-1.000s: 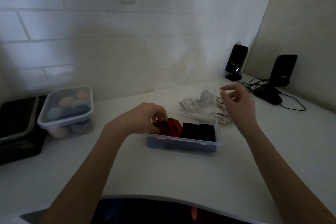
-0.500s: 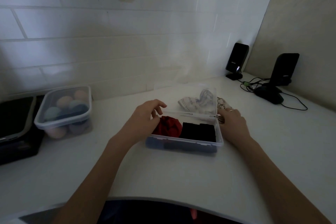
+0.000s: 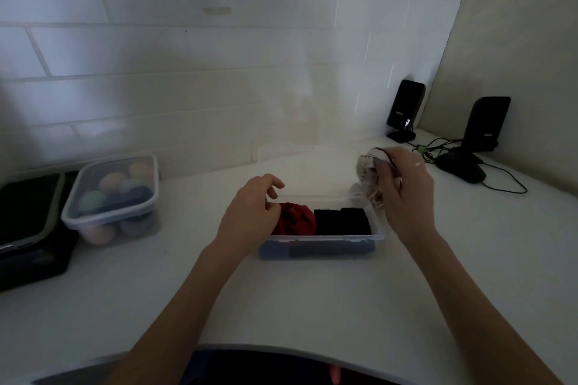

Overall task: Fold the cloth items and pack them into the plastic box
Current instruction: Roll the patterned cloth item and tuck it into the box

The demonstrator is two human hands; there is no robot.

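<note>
A clear plastic box (image 3: 322, 239) sits on the white counter with its transparent lid (image 3: 306, 170) standing open behind it. Inside lie a bunched red cloth (image 3: 297, 222) on the left and a folded black cloth (image 3: 342, 222) on the right. My left hand (image 3: 250, 216) hovers over the box's left end, fingers loosely curled, holding nothing, touching the red cloth's edge. My right hand (image 3: 403, 194) is raised above the box's right end and grips a white patterned cloth (image 3: 367, 178), which hangs in a bundle.
A lidded plastic container (image 3: 112, 197) of coloured balls stands at the left, beside a black device (image 3: 28, 222). Two black speakers (image 3: 405, 109) (image 3: 483, 128) and a mouse (image 3: 459, 167) with cables occupy the back right corner. Tiled wall behind.
My right hand dropped to the white patterned cloth beside the box, took hold of it and lifted it. My left hand let go of the red cloth and stayed at the box's left end.
</note>
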